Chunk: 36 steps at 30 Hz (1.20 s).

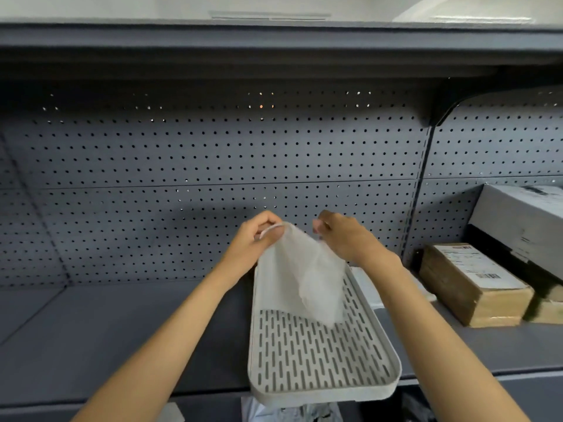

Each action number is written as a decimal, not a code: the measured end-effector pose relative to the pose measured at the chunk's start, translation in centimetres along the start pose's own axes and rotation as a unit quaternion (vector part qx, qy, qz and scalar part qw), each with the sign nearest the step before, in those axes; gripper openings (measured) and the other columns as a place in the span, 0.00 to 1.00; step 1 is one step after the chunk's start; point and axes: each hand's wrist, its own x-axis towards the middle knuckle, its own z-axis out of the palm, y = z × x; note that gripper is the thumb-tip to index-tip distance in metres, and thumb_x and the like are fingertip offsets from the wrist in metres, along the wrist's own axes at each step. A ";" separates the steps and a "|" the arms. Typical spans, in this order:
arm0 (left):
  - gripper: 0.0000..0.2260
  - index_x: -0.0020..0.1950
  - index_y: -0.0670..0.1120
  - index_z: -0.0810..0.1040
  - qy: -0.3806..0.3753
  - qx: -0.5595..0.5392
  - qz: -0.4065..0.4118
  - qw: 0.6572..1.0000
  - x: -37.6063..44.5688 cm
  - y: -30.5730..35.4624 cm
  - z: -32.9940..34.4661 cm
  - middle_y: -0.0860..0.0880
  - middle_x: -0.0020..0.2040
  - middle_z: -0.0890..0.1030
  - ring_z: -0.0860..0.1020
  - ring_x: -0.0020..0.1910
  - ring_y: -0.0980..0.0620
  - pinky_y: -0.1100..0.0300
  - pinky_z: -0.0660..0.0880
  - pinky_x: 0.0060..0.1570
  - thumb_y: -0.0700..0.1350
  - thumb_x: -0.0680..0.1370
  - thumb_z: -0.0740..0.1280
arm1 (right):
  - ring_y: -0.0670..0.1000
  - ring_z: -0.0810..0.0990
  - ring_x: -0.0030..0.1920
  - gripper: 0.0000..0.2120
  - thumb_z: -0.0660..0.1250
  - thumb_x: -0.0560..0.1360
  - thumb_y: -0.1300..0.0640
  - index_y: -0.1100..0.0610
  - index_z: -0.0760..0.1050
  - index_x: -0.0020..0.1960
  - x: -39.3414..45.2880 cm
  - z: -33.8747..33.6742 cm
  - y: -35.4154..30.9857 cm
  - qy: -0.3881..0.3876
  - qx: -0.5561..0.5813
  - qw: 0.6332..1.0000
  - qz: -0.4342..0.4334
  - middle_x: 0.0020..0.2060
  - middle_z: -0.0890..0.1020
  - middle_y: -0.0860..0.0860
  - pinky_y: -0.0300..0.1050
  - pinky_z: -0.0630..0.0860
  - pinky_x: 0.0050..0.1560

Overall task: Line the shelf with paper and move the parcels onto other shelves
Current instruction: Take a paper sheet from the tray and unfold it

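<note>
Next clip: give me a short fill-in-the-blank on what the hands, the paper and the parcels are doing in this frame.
1. The left hand and right hand both pinch the top edge of a thin white sheet of ____.
2. The sheet hangs over a slotted grey ____ whose front end juts past the shelf edge.
3. The brown parcel with a printed label lies on the shelf to the ____ of the hands.

Missing words: paper; tray; right

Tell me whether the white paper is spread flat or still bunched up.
Bunched, not flat. The white paper hangs crumpled above the slotted tray, pinched at its top by the left hand and right hand.
</note>
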 end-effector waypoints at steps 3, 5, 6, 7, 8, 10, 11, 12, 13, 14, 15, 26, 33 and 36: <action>0.08 0.46 0.47 0.75 0.037 -0.014 -0.036 0.999 -0.3 -0.4 -0.2 0.54 0.39 0.78 0.75 0.36 0.58 0.66 0.69 0.37 0.48 0.83 0.65 | 0.59 0.79 0.59 0.28 0.49 0.82 0.38 0.56 0.76 0.64 -1.5 -0.3 -1.5 0.006 0.128 0.991 -0.030 0.58 0.82 0.55 0.58 0.73 0.64; 0.08 0.46 0.47 0.75 0.068 0.015 -0.060 0.996 -0.2 -0.8 -0.2 0.54 0.38 0.78 0.75 0.33 0.59 0.66 0.68 0.34 0.49 0.83 0.65 | 0.52 0.83 0.54 0.36 0.44 0.79 0.31 0.53 0.82 0.56 -2.4 -0.8 -2.5 -0.023 0.207 0.977 -0.046 0.53 0.85 0.50 0.52 0.73 0.61; 0.08 0.46 0.47 0.75 0.077 0.025 -0.068 0.994 -0.2 -0.9 -0.2 0.53 0.38 0.79 0.76 0.32 0.59 0.65 0.69 0.33 0.49 0.83 0.65 | 0.50 0.84 0.51 0.38 0.42 0.77 0.29 0.52 0.84 0.52 -2.8 -1.1 -2.9 -0.038 0.233 0.971 -0.047 0.50 0.86 0.49 0.50 0.74 0.60; 0.08 0.47 0.48 0.76 0.080 0.027 -0.075 0.994 -0.2 -1.0 -0.4 0.51 0.38 0.81 0.78 0.32 0.58 0.64 0.71 0.33 0.49 0.83 0.65 | 0.49 0.84 0.48 0.41 0.42 0.76 0.27 0.54 0.84 0.48 -3.2 -1.4 -3.3 -0.041 0.252 0.966 -0.048 0.46 0.87 0.50 0.49 0.75 0.58; 0.08 0.46 0.49 0.76 0.078 0.025 -0.079 0.994 -0.2 -1.2 -0.5 0.47 0.37 0.82 0.80 0.31 0.54 0.62 0.72 0.32 0.50 0.83 0.65 | 0.49 0.83 0.44 0.42 0.42 0.75 0.26 0.57 0.83 0.45 -3.2 -1.8 -3.5 -0.034 0.263 0.963 -0.051 0.42 0.86 0.51 0.48 0.76 0.55; 0.09 0.45 0.48 0.77 0.074 0.034 -0.086 0.993 -0.2 -1.2 -1.0 0.48 0.31 0.82 0.79 0.26 0.52 0.64 0.69 0.28 0.51 0.82 0.66 | 0.48 0.79 0.41 0.35 0.48 0.75 0.27 0.55 0.77 0.42 -3.5 -2.3 -3.9 0.000 0.249 0.966 -0.067 0.39 0.81 0.49 0.47 0.74 0.50; 0.09 0.45 0.48 0.77 0.072 0.043 -0.090 0.992 -0.1 -1.0 -1.2 0.51 0.28 0.81 0.77 0.24 0.55 0.65 0.68 0.26 0.51 0.82 0.66 | 0.47 0.79 0.46 0.29 0.53 0.76 0.29 0.52 0.79 0.49 -3.5 -2.5 -4.0 0.022 0.220 0.972 -0.076 0.45 0.81 0.47 0.47 0.75 0.52; 0.09 0.45 0.47 0.77 0.067 0.049 -0.092 0.992 0.0 -0.9 -1.4 0.53 0.27 0.81 0.77 0.23 0.58 0.65 0.67 0.25 0.50 0.82 0.67 | 0.49 0.80 0.51 0.23 0.61 0.76 0.33 0.50 0.78 0.57 -3.3 -2.6 -3.9 0.045 0.179 0.980 -0.078 0.50 0.82 0.47 0.49 0.77 0.54; 0.09 0.46 0.46 0.78 0.060 0.052 -0.095 0.992 0.1 -0.6 -1.6 0.53 0.28 0.82 0.78 0.25 0.57 0.64 0.69 0.26 0.50 0.82 0.67 | 0.52 0.81 0.53 0.20 0.67 0.75 0.39 0.48 0.76 0.62 -3.1 -2.7 -3.8 0.060 0.145 0.985 -0.078 0.52 0.82 0.49 0.52 0.79 0.54; 0.09 0.48 0.45 0.79 0.050 0.052 -0.101 0.992 0.2 -0.4 -1.7 0.51 0.32 0.84 0.81 0.28 0.55 0.63 0.71 0.29 0.50 0.82 0.67 | 0.55 0.81 0.52 0.20 0.71 0.74 0.47 0.47 0.73 0.64 -2.9 -2.7 -3.5 0.068 0.122 0.987 -0.076 0.51 0.82 0.52 0.53 0.80 0.52; 0.09 0.49 0.44 0.79 0.038 0.049 -0.109 0.992 0.2 -0.3 -2.0 0.47 0.37 0.85 0.83 0.32 0.51 0.62 0.73 0.32 0.50 0.81 0.68 | 0.57 0.81 0.51 0.22 0.72 0.74 0.53 0.47 0.70 0.66 -2.8 -2.6 -3.2 0.073 0.115 0.988 -0.075 0.50 0.82 0.55 0.53 0.80 0.48; 0.10 0.41 0.49 0.80 -0.004 0.058 -0.139 0.989 -0.5 -1.5 -2.1 0.52 0.40 0.84 0.82 0.39 0.52 0.58 0.73 0.39 0.53 0.79 0.71 | 0.52 0.74 0.45 0.23 0.76 0.72 0.57 0.52 0.66 0.60 -3.5 -2.0 -1.0 0.095 0.101 0.986 -0.088 0.53 0.75 0.51 0.43 0.68 0.40; 0.11 0.40 0.49 0.80 -0.020 0.072 -0.185 0.980 0.1 -2.0 -0.9 0.50 0.39 0.83 0.81 0.39 0.50 0.59 0.72 0.39 0.53 0.79 0.71 | 0.52 0.83 0.46 0.11 0.74 0.71 0.71 0.63 0.78 0.51 -5.6 -4.9 -1.2 -0.062 0.252 0.955 -0.142 0.54 0.84 0.60 0.36 0.80 0.47; 0.11 0.44 0.41 0.81 -0.038 0.047 -0.202 0.978 0.1 -1.8 -0.4 0.49 0.37 0.82 0.79 0.38 0.52 0.60 0.71 0.38 0.48 0.80 0.71 | 0.45 0.80 0.34 0.14 0.76 0.69 0.71 0.63 0.80 0.53 -6.1 -5.4 -1.5 -0.077 0.227 0.958 -0.156 0.43 0.84 0.61 0.33 0.78 0.40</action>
